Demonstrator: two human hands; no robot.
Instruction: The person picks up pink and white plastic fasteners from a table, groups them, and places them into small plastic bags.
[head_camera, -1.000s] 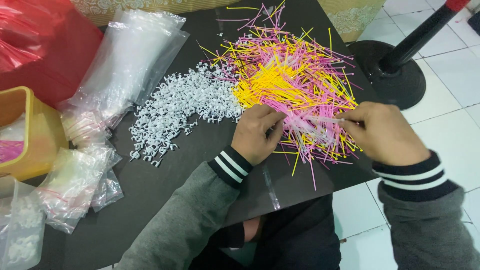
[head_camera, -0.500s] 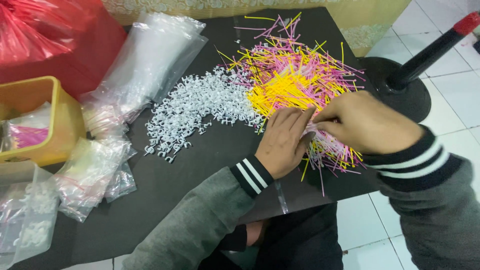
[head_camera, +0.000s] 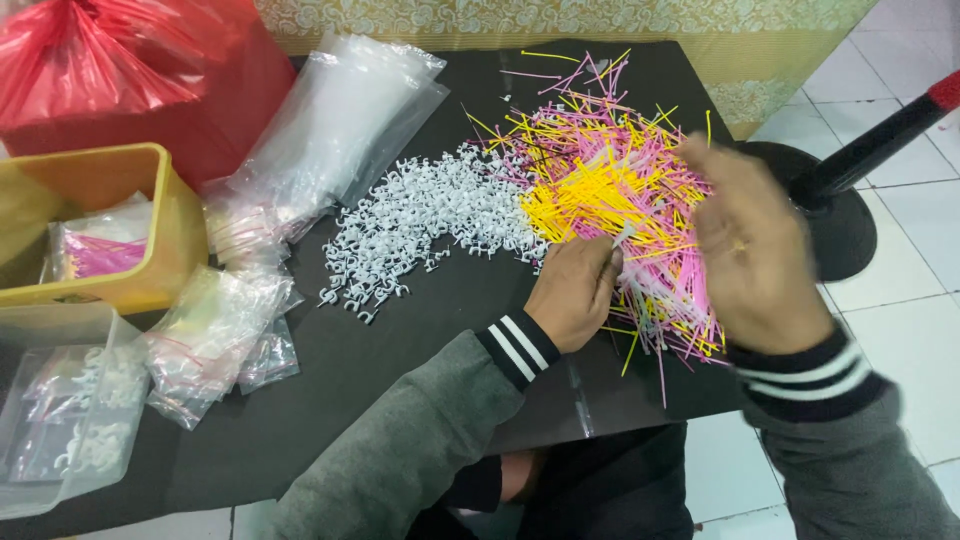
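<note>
Black table (head_camera: 330, 420), mid-frame: left hand (head_camera: 572, 295) pinches thin sticks (head_camera: 620, 190); raised right hand (head_camera: 758, 250), blurred, grip unclear, could scatter them.

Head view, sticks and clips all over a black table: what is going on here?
A person in a grey striped-cuff top works at the black table. The left hand rests on the edge of a heap of thin pink and yellow plastic sticks, fingers on a few of them. The right hand, blurred, hangs above the same heap; whether it holds anything is unclear. A pile of small white plastic clips lies left of the heap, with clear plastic bags and a yellow plastic tub beyond.
</note>
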